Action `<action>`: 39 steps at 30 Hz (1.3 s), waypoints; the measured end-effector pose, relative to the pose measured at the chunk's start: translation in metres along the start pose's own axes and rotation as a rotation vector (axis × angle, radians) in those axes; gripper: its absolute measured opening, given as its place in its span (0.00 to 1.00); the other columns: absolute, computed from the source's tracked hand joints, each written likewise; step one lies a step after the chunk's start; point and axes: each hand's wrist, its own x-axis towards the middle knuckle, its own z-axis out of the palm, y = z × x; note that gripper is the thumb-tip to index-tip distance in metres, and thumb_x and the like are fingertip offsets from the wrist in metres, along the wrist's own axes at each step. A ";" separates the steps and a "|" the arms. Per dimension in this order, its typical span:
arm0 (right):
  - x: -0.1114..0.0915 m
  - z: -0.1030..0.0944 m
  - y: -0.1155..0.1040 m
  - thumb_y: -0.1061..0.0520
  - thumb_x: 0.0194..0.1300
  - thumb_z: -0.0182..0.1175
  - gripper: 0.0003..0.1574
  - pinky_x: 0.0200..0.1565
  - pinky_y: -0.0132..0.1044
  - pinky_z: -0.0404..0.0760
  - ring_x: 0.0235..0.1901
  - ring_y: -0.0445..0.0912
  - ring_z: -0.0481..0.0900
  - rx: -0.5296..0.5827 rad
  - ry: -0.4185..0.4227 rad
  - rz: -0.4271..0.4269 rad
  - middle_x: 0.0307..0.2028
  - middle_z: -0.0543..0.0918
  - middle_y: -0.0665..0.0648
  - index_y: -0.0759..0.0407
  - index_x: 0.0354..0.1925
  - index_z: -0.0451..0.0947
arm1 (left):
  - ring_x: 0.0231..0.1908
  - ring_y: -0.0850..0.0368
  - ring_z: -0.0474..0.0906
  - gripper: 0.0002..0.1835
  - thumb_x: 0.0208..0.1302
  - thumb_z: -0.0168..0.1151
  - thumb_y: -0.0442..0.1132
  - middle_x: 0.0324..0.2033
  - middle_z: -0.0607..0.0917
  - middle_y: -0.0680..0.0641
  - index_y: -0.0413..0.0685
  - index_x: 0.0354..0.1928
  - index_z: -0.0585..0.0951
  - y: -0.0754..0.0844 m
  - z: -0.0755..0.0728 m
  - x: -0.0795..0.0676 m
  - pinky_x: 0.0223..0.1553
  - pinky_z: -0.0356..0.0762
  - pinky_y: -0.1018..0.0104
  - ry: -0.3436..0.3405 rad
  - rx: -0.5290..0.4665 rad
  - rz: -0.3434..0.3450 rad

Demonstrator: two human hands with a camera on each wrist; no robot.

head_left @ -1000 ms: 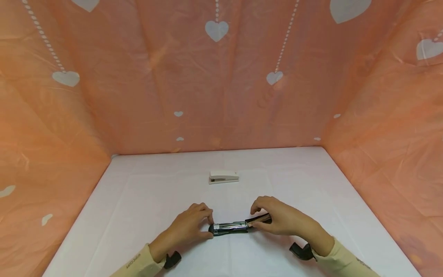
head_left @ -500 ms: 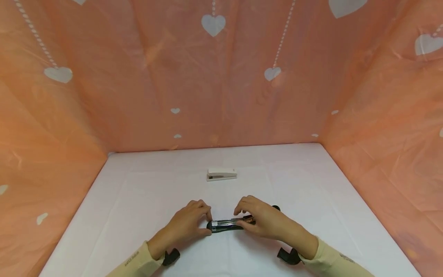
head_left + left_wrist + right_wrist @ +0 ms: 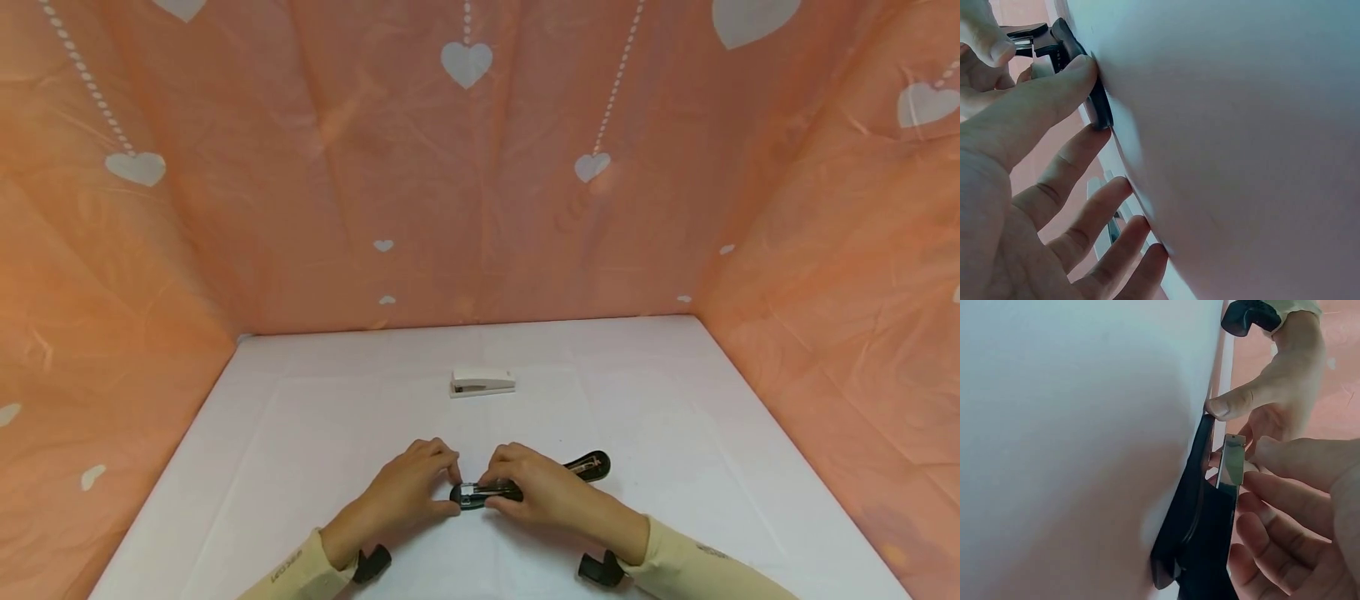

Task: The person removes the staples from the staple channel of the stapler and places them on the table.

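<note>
A black stapler (image 3: 588, 467) lies swung wide open on the table, its metal magazine (image 3: 1233, 456) showing under my right hand in the right wrist view. My left hand (image 3: 412, 479) pinches the front end of its base between thumb and index finger; in the left wrist view the other fingers (image 3: 1094, 231) are spread with tips at the tabletop. My right hand (image 3: 543, 487) holds the magazine with thumb and fingertips, close to the left hand. The stapler's top arm extends to the right behind the right hand, which hides the hinge in the head view.
A white stapler (image 3: 482, 382) stands farther back on the white-covered table (image 3: 360, 400). An orange curtain (image 3: 480, 208) with pale hearts encloses the back and both sides. Dark camera mounts (image 3: 600, 570) are on both wrists.
My right hand has moved left along the stapler, from the opened top arm to the magazine near its front, uncovering the arm's far end. The left hand keeps its pinch.
</note>
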 end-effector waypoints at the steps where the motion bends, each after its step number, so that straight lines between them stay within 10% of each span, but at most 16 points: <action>1: 0.000 0.000 0.000 0.55 0.72 0.73 0.11 0.49 0.30 0.81 0.46 0.38 0.79 -0.002 0.002 0.000 0.45 0.83 0.47 0.54 0.51 0.90 | 0.60 0.46 0.78 0.17 0.55 0.86 0.47 0.50 0.81 0.55 0.61 0.38 0.84 0.000 0.000 0.000 0.57 0.80 0.44 0.001 -0.001 0.001; 39: 0.010 0.007 0.000 0.56 0.73 0.72 0.07 0.48 0.31 0.79 0.44 0.32 0.77 0.038 -0.010 0.076 0.44 0.81 0.42 0.50 0.48 0.92 | 0.58 0.46 0.78 0.18 0.53 0.87 0.49 0.48 0.80 0.56 0.61 0.38 0.83 0.003 -0.003 0.000 0.54 0.82 0.46 -0.007 0.035 0.026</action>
